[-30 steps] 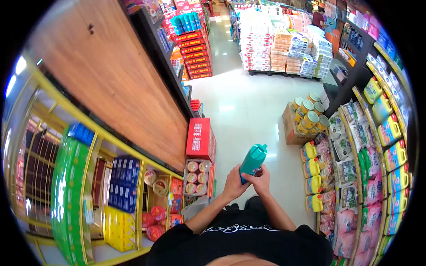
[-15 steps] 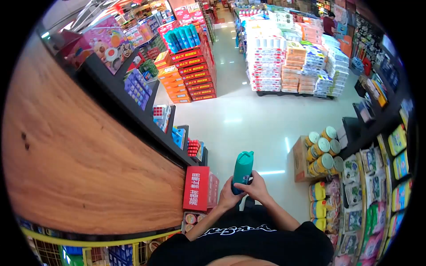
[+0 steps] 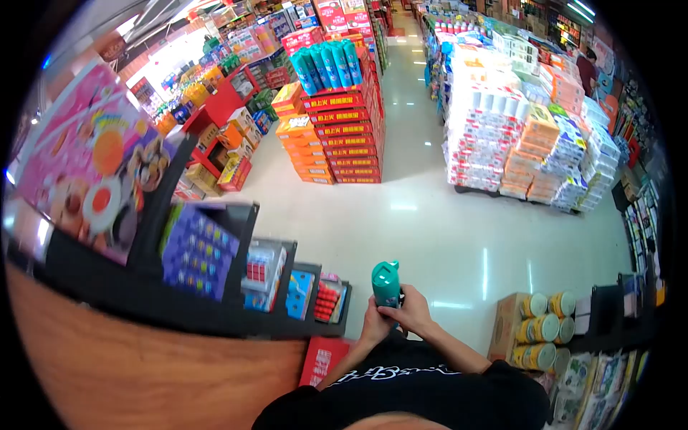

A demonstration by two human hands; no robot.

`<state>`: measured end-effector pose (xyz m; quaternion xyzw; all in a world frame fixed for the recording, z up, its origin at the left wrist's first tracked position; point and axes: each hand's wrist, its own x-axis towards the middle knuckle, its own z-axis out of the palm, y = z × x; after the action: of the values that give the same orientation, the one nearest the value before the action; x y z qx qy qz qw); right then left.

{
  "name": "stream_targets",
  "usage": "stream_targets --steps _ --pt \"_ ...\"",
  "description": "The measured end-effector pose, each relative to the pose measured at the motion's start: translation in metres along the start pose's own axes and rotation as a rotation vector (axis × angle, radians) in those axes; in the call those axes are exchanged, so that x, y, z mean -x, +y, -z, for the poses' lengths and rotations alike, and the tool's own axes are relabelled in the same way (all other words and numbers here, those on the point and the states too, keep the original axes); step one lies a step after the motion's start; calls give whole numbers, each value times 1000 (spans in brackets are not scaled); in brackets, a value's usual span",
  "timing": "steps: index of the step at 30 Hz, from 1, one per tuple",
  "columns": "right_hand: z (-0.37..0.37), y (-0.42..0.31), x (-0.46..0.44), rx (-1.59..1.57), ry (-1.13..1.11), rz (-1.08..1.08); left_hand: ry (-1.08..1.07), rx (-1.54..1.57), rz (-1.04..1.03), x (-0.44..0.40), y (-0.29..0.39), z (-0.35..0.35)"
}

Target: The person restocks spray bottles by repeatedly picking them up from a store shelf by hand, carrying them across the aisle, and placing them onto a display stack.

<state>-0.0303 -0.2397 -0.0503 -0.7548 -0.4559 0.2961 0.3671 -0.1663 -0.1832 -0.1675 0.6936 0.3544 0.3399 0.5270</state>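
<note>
A teal bottle-shaped container (image 3: 386, 284) with a lighter green cap stands nearly upright in front of my body, held in both hands. My left hand (image 3: 375, 324) is wrapped round its lower left side. My right hand (image 3: 411, 309) closes on it from the right, with the thumb across the front. The lower end of the container is hidden by my fingers. Similar teal containers (image 3: 327, 66) stand in a row on top of a stack of red boxes (image 3: 349, 136) farther ahead.
Black shelving (image 3: 236, 312) with small goods runs along the left above a wooden panel (image 3: 158, 365). Wrapped paper packs (image 3: 487, 136) are piled ahead right. Yellow cans (image 3: 534, 330) and a carton (image 3: 504, 326) stand at the right. A person (image 3: 586, 72) is far right.
The view has swung left and forward, bringing the red stack and left shelf nearer. The container has become more upright and sits lower in view, still in both hands.
</note>
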Motion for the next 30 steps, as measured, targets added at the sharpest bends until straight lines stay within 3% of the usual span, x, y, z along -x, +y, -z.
stream_targets --steps 2,5,10,16,19,24,30 --pt "11 8 -58 -46 79 41 -47 -147 26 -60 27 1" --pt "36 2 -136 -130 172 41 -115 -118 60 -158 65 3" --pt "52 6 -256 -305 300 92 6 -250 -149 -294 55 -16" --pt "76 12 -418 -228 231 131 129 -486 -64 -444 7 -26" --pt "89 5 -505 -251 198 230 192 -477 31 -519 9 -25" --pt "111 -33 -630 -265 87 436 262 -504 -14 -628 38 -2" --pt "109 -73 -737 -218 110 628 471 -105 -108 -732 33 3"
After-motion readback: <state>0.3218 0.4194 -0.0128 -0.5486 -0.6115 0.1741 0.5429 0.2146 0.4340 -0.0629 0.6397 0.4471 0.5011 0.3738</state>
